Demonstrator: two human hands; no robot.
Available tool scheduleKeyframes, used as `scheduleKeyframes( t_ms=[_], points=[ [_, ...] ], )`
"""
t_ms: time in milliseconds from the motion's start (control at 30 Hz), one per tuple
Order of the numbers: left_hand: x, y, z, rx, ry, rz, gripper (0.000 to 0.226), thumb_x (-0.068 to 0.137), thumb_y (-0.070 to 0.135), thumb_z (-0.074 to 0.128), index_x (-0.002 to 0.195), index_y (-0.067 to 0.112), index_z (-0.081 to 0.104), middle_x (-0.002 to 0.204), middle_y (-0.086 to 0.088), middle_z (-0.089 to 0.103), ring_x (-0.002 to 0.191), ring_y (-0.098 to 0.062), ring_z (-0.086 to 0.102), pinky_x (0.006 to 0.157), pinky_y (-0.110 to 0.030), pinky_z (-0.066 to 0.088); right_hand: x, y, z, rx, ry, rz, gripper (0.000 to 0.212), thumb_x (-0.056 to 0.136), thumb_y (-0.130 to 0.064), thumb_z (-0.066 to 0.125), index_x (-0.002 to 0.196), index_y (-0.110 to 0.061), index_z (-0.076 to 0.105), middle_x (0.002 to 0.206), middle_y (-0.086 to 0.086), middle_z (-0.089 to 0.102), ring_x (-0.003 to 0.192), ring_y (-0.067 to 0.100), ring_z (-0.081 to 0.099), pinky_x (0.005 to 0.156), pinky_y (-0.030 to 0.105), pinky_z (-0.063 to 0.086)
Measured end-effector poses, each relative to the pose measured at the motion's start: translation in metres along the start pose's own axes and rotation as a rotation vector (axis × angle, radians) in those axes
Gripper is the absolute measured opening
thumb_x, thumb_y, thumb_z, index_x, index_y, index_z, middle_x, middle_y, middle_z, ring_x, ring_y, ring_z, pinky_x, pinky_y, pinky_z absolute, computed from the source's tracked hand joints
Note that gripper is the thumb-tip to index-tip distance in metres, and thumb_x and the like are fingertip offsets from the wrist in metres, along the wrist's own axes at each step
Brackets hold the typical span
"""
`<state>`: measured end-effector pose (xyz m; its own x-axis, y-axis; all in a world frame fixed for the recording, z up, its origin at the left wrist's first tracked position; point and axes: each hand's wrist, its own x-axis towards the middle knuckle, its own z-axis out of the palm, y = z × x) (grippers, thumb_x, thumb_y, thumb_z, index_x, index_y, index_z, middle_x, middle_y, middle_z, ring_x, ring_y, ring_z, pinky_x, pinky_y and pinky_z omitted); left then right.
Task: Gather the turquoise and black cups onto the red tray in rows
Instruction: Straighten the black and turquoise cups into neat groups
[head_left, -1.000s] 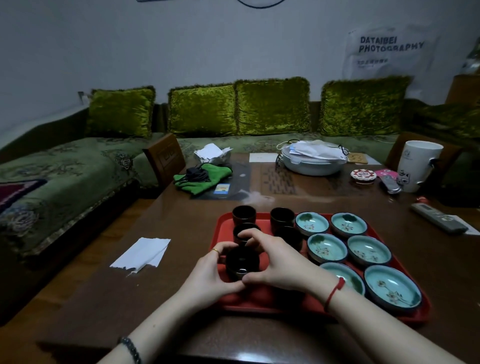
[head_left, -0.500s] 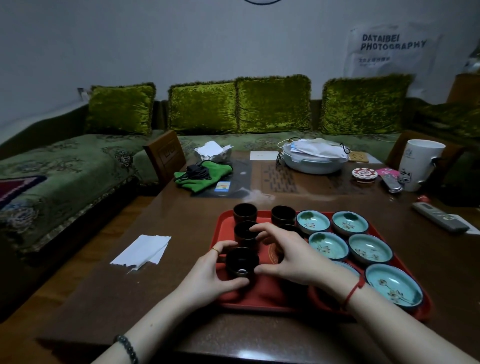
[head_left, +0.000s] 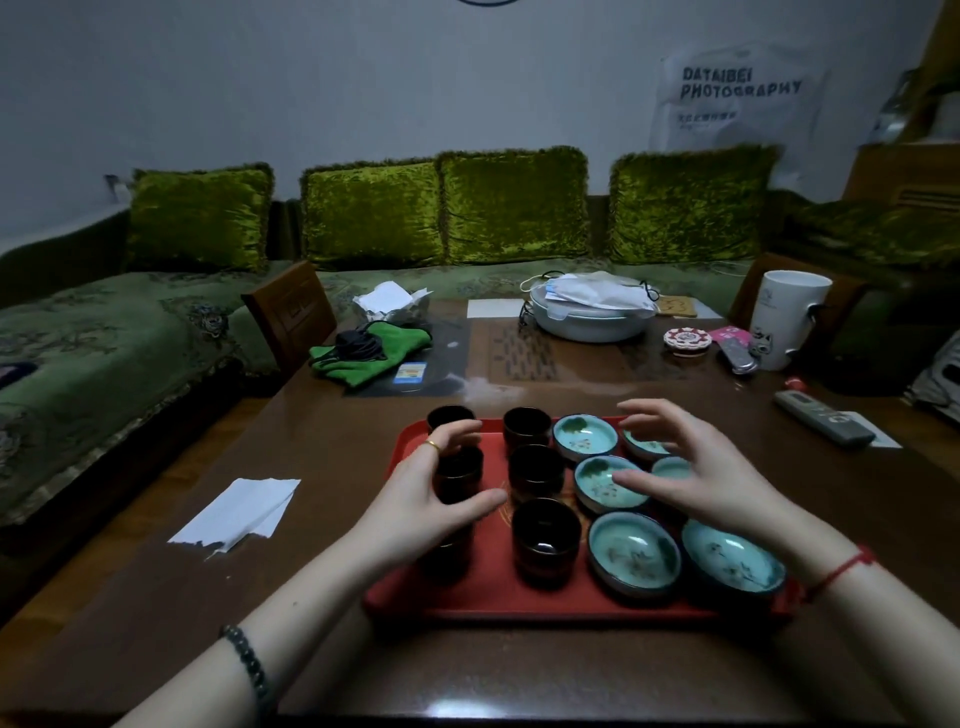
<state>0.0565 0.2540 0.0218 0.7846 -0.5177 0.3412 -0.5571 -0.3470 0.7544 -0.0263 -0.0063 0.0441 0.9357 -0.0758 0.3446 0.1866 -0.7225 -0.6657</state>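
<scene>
1. The red tray (head_left: 457, 605) lies on the brown table (head_left: 322, 431), near the person. It looks stiff and flat, and it already carries all the cups that can be seen.
2. The turquoise cups (head_left: 632, 551) stand on the right half of the tray in two columns. They seem to be glazed ceramic, wide and shallow, so probably fragile and a little slippery; the rim, pinched from above, is the best place to hold them.
3. The black cups (head_left: 544, 538) stand on the left half in two columns. They are taller and narrow, so a grasp around the side wall should be safe.
4. The right hand (head_left: 691, 478) hovers over the middle turquoise cups, fingers spread, holding nothing.
5. The left hand (head_left: 431, 501) curves loosely around a black cup in the left column; whether it really grips the cup, one cannot tell.
</scene>
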Motion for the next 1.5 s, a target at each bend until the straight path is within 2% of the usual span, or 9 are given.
scheduleKeyframes(
  t_ms=[133,267,400,600,733,1000,1100,1267,1500],
  points=[
    [0.022,0.015,0.021,0.006,-0.042,0.044,0.062,0.070,0.031,0.075,0.123,0.034,0.042,0.121,0.011,0.055,0.116,0.002,0.048,0.100,-0.012,0.034,-0.006,0.021,-0.024,-0.032,0.029,0.077,0.059,0.066,-0.028,0.078,0.115,-0.038,0.046,0.114,-0.009,0.057,0.109,0.004,0.051,0.093,0.027,0.041],
    [0.046,0.027,0.044,0.064,-0.091,0.048,0.064,0.071,0.036,0.073,0.127,0.028,0.042,0.125,0.006,0.056,0.117,-0.003,0.048,0.100,-0.018,0.033,-0.005,0.046,-0.039,-0.076,0.016,0.135,0.060,0.067,-0.028,0.077,0.117,-0.036,0.045,0.119,-0.007,0.055,0.113,0.007,0.048,0.097,0.030,0.039],
    [0.076,0.032,0.068,0.270,-0.214,0.051,0.068,0.074,0.045,0.067,0.131,0.026,0.038,0.134,0.000,0.051,0.125,-0.016,0.045,0.109,-0.041,0.030,0.003,0.071,-0.047,-0.106,0.005,0.210,0.063,0.068,-0.031,0.077,0.122,-0.032,0.044,0.127,-0.001,0.054,0.117,0.012,0.048,0.096,0.030,0.038],
    [0.113,0.028,0.098,0.589,-0.337,0.075,0.054,0.084,0.044,0.052,0.131,0.023,0.040,0.128,-0.004,0.056,0.124,-0.021,0.045,0.110,-0.046,0.014,0.023,0.101,-0.047,-0.108,-0.051,0.280,0.064,0.069,-0.033,0.076,0.125,-0.028,0.044,0.133,0.005,0.050,0.122,0.018,0.047,0.100,0.032,0.040],
    [0.129,0.023,0.113,0.739,-0.400,0.065,0.047,0.088,0.043,0.047,0.129,0.020,0.045,0.126,-0.003,0.060,0.120,-0.023,0.049,0.114,-0.050,0.005,0.035,0.118,-0.044,-0.115,-0.080,0.276,0.058,0.073,-0.032,0.073,0.124,-0.026,0.047,0.131,0.000,0.053,0.110,0.006,0.046,0.094,0.021,0.035],
    [0.137,0.012,0.130,0.733,-0.474,0.085,0.034,0.089,0.037,0.047,0.110,0.013,0.058,0.115,-0.002,0.065,0.114,-0.021,0.053,0.113,-0.053,-0.001,0.042,0.141,-0.033,-0.123,-0.152,0.360,0.057,0.075,-0.043,0.067,0.126,-0.032,0.045,0.137,-0.001,0.047,0.127,0.016,0.041,0.107,0.035,0.036],
    [0.137,0.010,0.133,0.667,-0.470,0.069,0.029,0.089,0.029,0.047,0.114,0.018,0.057,0.120,0.001,0.063,0.118,-0.020,0.051,0.113,-0.053,-0.002,0.040,0.143,-0.030,-0.114,-0.128,0.347,0.057,0.074,-0.043,0.068,0.125,-0.032,0.045,0.136,-0.001,0.048,0.126,0.016,0.041,0.107,0.035,0.036],
    [0.139,0.007,0.136,0.617,-0.469,0.047,0.036,0.089,0.021,0.047,0.124,0.024,0.051,0.129,0.004,0.058,0.125,-0.017,0.046,0.114,-0.052,-0.003,0.038,0.143,-0.029,-0.096,-0.115,0.326,0.057,0.075,-0.040,0.068,0.126,-0.029,0.046,0.136,-0.001,0.048,0.125,0.015,0.042,0.104,0.030,0.036],
    [0.140,0.006,0.134,0.605,-0.483,0.028,0.039,0.090,0.019,0.047,0.128,0.027,0.047,0.132,0.007,0.056,0.128,-0.015,0.043,0.113,-0.052,-0.005,0.036,0.140,-0.029,-0.082,-0.120,0.320,0.056,0.077,-0.038,0.068,0.127,-0.029,0.044,0.136,-0.002,0.048,0.125,0.015,0.043,0.103,0.030,0.037]
  ],
)
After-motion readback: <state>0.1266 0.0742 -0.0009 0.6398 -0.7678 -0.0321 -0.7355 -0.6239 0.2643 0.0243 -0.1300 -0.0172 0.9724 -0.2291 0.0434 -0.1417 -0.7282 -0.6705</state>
